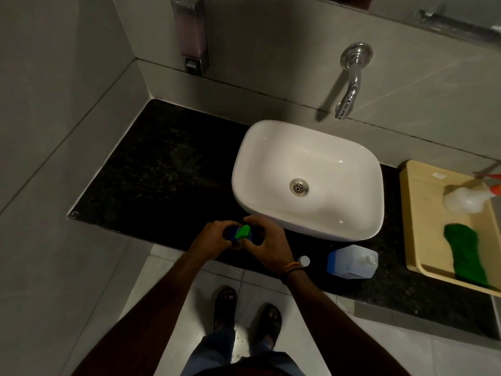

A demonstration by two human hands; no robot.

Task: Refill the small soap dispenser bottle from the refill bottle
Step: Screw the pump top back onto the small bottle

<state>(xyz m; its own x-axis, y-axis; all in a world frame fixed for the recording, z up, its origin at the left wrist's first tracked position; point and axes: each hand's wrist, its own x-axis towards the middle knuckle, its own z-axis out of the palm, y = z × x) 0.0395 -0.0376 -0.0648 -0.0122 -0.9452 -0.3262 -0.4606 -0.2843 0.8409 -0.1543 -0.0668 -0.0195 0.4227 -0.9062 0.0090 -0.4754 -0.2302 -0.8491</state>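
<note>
The small soap dispenser bottle (242, 234), blue with a green pump head, stands on the black counter (151, 185) at its front edge, left of the basin. My left hand (214, 237) wraps its left side. My right hand (267, 240) curls around its right side, fingers by the pump. Most of the bottle is hidden between the hands. The refill bottle (351, 261), clear with a blue label, lies on its side to the right, its neck uncapped. Its white cap (304, 260) sits loose on the counter beside it.
A white basin (306, 177) sits behind the hands under a chrome wall tap (349, 85). A beige tray (417, 213) at the right holds a spray bottle (466, 198) and a green cloth (466, 253). A wall dispenser (191, 33) hangs at the back left.
</note>
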